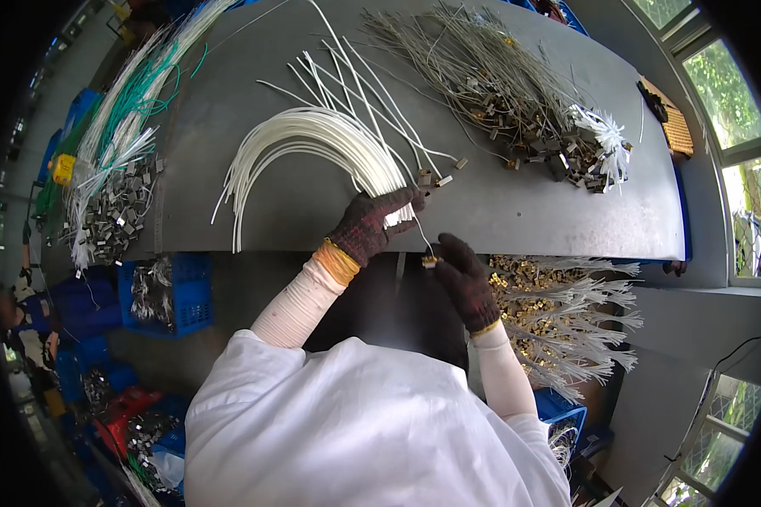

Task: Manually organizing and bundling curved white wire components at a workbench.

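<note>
My left hand, in a dark red and black knit glove, is closed round a thick bundle of white plastic-coated wires. The bundle arcs over to the left, its loose ends hanging by the table's front edge. Just right of it, my right hand, gloved alike, pinches at a thin wire with a small brass-and-silver metal block on its end. The fingertips partly hide that grip. Several loose white wires lie behind the bundle, with small metal blocks at their near ends.
The grey metal table carries a heap of grey wires with metal ends at back right. White and green wires with silver blocks lie left. Below right hang brass-ended wire bunches. A blue crate stands under the left edge.
</note>
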A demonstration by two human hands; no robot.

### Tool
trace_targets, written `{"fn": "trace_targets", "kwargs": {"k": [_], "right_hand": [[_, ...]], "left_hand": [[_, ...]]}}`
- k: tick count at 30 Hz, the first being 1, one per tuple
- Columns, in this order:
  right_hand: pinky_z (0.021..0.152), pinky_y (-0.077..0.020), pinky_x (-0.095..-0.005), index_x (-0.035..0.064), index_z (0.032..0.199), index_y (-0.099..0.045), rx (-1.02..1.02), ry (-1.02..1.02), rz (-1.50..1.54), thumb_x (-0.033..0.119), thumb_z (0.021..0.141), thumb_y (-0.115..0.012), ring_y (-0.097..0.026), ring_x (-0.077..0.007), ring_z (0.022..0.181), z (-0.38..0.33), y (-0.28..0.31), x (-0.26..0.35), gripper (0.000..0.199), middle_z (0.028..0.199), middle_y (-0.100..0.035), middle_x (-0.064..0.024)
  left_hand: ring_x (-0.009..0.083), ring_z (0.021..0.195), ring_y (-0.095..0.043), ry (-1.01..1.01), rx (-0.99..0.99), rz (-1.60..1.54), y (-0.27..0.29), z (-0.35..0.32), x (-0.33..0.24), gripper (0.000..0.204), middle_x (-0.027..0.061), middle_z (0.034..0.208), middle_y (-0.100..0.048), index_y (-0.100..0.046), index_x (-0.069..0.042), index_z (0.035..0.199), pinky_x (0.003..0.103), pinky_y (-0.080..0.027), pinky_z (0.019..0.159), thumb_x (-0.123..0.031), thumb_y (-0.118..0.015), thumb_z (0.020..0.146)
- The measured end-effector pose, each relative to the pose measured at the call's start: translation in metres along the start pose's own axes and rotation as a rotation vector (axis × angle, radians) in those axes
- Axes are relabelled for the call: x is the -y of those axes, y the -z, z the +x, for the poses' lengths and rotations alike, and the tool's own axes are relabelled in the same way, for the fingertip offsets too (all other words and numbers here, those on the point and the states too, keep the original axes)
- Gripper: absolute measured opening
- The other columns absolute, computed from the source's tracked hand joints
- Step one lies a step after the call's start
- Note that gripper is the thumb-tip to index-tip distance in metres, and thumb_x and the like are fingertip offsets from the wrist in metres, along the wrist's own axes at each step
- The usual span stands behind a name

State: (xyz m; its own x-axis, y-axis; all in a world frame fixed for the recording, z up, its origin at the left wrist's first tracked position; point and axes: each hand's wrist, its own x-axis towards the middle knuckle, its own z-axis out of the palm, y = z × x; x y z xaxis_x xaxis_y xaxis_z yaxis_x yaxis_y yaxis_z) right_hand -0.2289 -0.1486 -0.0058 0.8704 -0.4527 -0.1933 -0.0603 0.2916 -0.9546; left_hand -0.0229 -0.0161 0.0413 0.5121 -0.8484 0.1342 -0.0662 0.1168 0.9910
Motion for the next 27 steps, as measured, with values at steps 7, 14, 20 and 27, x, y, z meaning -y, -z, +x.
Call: {"fn": "trace_targets", "kwargs": {"k": [7, 14, 20, 27], "right_hand": [[0.083, -0.056, -0.0332, 0.0015, 0.142, -0.043, -0.1, -0.07, 0.196, 0.004, 0.094, -0.063, -0.066, -0.0197, 0.094, 0.029, -0.055, 0.03, 0.052, 0.118, -0.063, -0.0119], [0.08, -0.0557, -0.0319, -0.0018, 0.138, -0.044, -0.102, -0.079, 0.284, 0.007, 0.092, -0.064, -0.066, -0.0192, 0.09, 0.037, -0.052, 0.04, 0.051, 0.112, -0.064, -0.0131], [0.08, -0.0564, -0.0344, -0.0021, 0.14, -0.043, -0.056, -0.031, 0.27, 0.011, 0.094, -0.066, -0.066, -0.0205, 0.089, 0.055, -0.052, 0.035, 0.053, 0.113, -0.064, -0.0148], [0.077, -0.0552, -0.033, 0.0027, 0.135, -0.052, -0.173, -0.059, -0.123, 0.012, 0.094, -0.066, -0.066, -0.0176, 0.083, 0.085, -0.054, 0.037, 0.044, 0.115, -0.063, -0.0114]], "left_hand": [[0.0316, 0.104, -0.068, -0.274, -0.012, 0.49, 0.003, -0.003, 0.009, 0.045, 0.0138, 0.112, -0.07, -0.065, -0.008, 0.125, 0.038, -0.054, 0.092, 0.004, -0.06, 0.082], [0.0248, 0.104, -0.069, -0.031, -0.104, 0.037, 0.007, 0.003, 0.023, 0.051, 0.0119, 0.115, -0.07, -0.068, -0.008, 0.122, 0.035, -0.056, 0.09, 0.014, -0.057, 0.077], [0.0252, 0.1, -0.069, -0.228, 0.001, 0.726, 0.013, 0.008, 0.017, 0.045, 0.0125, 0.113, -0.071, -0.068, -0.008, 0.121, 0.035, -0.057, 0.087, 0.01, -0.058, 0.081], [0.0345, 0.102, -0.066, -0.186, 0.069, 0.784, 0.028, 0.016, 0.05, 0.034, 0.0125, 0.109, -0.069, -0.066, -0.01, 0.122, 0.042, -0.051, 0.094, -0.008, -0.062, 0.088]]}}
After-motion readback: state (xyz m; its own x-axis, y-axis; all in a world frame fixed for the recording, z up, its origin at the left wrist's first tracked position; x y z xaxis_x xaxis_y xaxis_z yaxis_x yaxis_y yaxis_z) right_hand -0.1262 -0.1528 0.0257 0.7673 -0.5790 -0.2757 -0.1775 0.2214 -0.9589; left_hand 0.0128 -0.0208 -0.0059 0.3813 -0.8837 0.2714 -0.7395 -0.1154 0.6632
